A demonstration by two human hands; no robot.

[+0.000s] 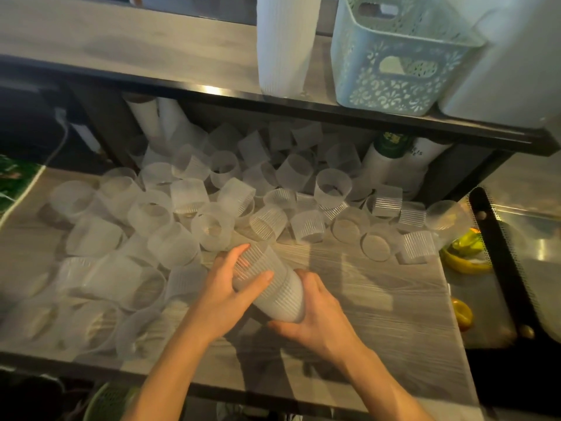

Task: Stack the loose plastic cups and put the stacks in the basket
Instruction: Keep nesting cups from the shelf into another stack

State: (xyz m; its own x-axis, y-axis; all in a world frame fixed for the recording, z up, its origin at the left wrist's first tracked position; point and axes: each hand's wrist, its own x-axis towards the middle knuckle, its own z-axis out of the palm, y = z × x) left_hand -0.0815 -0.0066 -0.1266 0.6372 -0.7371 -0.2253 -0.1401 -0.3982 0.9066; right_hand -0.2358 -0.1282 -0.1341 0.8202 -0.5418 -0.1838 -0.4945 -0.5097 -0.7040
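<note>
A stack of ribbed translucent plastic cups lies tilted over the wooden table, held by both hands. My left hand wraps the stack's upper, far end. My right hand cups its near, lower end from the right. Several loose cups lie scattered across the table's left and back, some upright, some on their sides. The pale blue perforated basket stands on the upper shelf at the right, with one cup visible through its wall.
A tall white cup stack stands on the upper shelf left of the basket. White tubes and a green-capped bottle sit under the shelf. Yellow fruit lies right of the table. A green object is at the left edge.
</note>
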